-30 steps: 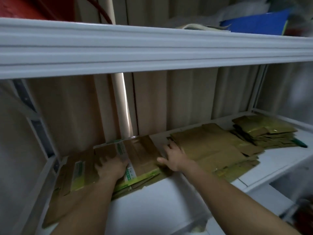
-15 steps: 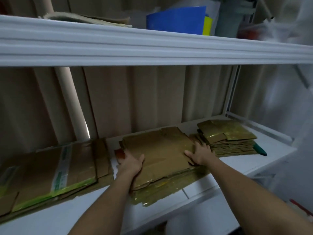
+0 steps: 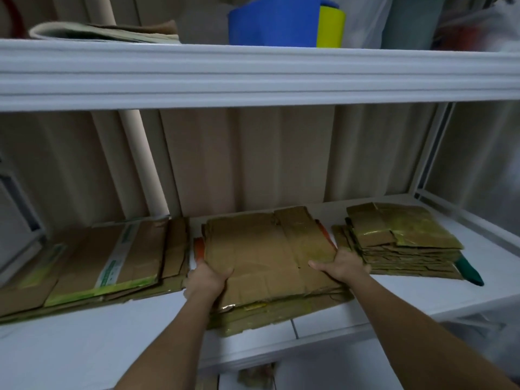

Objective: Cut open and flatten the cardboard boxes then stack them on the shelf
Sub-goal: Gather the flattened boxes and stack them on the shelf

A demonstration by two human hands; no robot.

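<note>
The middle stack of flattened cardboard lay on the shelf, between the left stack and the right stack, its front edge overhanging a seam in the shelf. The left hand gripped its left edge and the right hand its right edge, thumbs on top, other fingers hidden. This looked like the stacking step; next it likely needed squaring and pushing back.

Left stack cut off at frame edge; left hand fingers hidden under middle stack.
</note>
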